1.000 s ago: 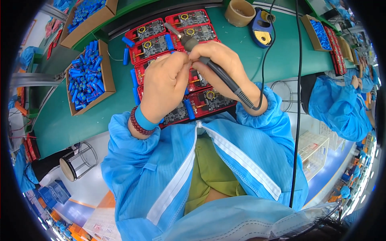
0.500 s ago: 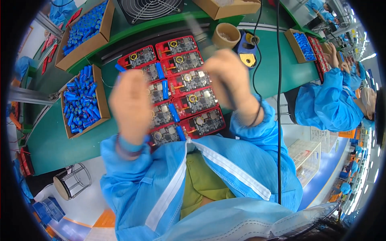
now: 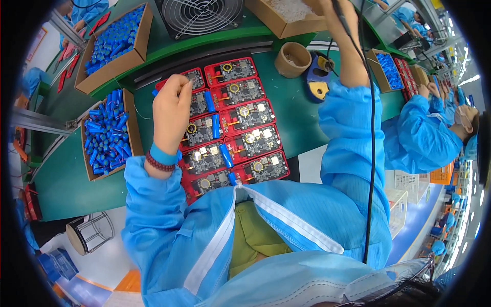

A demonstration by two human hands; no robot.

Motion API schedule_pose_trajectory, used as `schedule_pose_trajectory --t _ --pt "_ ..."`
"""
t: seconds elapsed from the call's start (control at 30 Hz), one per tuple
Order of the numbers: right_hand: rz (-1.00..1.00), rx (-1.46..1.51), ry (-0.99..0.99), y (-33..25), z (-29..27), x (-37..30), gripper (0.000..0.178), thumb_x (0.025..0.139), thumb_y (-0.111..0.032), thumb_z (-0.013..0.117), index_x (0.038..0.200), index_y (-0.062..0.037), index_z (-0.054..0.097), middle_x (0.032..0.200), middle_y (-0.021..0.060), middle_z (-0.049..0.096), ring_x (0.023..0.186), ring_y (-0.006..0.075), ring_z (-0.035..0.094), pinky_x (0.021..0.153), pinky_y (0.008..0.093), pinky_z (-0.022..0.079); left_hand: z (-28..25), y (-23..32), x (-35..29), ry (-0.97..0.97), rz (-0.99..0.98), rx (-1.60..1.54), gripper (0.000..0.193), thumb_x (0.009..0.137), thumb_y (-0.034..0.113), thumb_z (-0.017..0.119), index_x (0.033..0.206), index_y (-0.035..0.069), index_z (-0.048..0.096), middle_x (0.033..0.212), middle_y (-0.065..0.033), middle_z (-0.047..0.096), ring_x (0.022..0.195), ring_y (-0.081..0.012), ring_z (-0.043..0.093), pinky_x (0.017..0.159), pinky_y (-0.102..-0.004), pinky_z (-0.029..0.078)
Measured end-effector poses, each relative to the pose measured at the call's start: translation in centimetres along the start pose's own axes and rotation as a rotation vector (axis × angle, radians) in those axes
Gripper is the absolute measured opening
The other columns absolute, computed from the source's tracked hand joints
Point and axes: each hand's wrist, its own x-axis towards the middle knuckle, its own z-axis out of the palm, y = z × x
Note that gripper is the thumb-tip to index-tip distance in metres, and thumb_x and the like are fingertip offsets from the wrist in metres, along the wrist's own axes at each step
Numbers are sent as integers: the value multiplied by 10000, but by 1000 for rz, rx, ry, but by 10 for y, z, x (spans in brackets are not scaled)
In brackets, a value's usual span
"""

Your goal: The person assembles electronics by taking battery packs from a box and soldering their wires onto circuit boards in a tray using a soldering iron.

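Observation:
Over the upper left of the red cases [image 3: 258,105], my left hand [image 3: 171,110] is closed, fingers curled; whatever it may pinch is hidden. The cases lie in two columns, each with a dark circuit board and a small round part with a yellow or pale ring. Blue cylindrical cells [image 3: 215,126] sit along the left column's cases, and the end of another shows beside my left hand. My right arm reaches far forward; my right hand [image 3: 333,10] is at the top edge by a cardboard box of whitish bits [image 3: 289,9]. Its fingers are cut off, and a black cord passes across it.
Two cardboard boxes of blue cells [image 3: 107,130] [image 3: 115,41] stand at the left. A black fan [image 3: 202,15] is at the back. Right of the cases are a round tan pot [image 3: 293,59] and a blue soldering-iron stand with yellow sponge [image 3: 318,84]. A co-worker [image 3: 427,123] sits at the right.
My right hand has moved from above the right column up and away to the top edge. My left hand has risen slightly toward the upper left cases, uncovering the lower left boards.

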Motion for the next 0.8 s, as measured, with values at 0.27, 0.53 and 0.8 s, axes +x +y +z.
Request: schedule_pose_trajectory --t 0.27,0.53,0.8 --pt "289 730 -357 -76 -7 -72 107 868 -95 600 942 -22 621 781 -13 575 674 37 477 580 190 387 44 -46 49 -59 284 243 106 839 137 559 820 33 555 798 -164 564 787 -385 549 675 -463 441" --pt "382 813 -382 -69 71 -115 190 913 -176 553 862 -8 624 778 4 595 708 70 500 636 215 402 76 -69 74 -6 354 414 100 826 155 580 793 63 602 785 -127 582 836 -337 555 734 -450 445" --pt "391 770 -396 -64 91 -125 230 914 -211 569 871 7 629 776 26 615 731 91 539 664 248 447 78 -73 76 -75 377 389 122 829 164 587 809 51 629 816 -122 611 828 -323 544 782 -398 416"
